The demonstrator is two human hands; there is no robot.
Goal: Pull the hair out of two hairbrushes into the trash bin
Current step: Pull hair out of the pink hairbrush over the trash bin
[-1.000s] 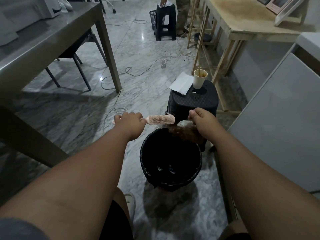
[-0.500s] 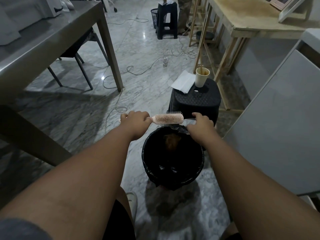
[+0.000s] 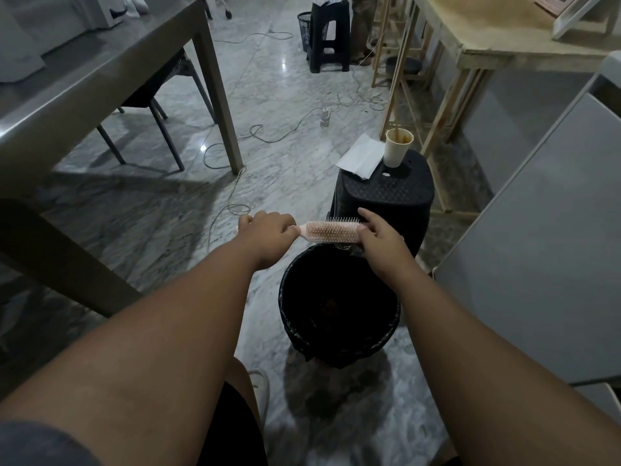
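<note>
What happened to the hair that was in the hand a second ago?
The right hand let go of its brown hair clump, which dropped into the trash bin, then went back to the far end of the hairbrush. The left hand kept gripping the handle; the bin stayed put.

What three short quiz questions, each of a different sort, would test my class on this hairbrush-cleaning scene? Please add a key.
1. True or false: the left hand grips the pink hairbrush by its handle.
2. Which thing stands on the black stool beside the white paper? A) a paper cup B) a bottle C) a second brush
3. Fill the gap: the right hand holds the brush's far end, near the far rim of the black ____.

Key
1. True.
2. A, the paper cup.
3. trash bin.
</note>
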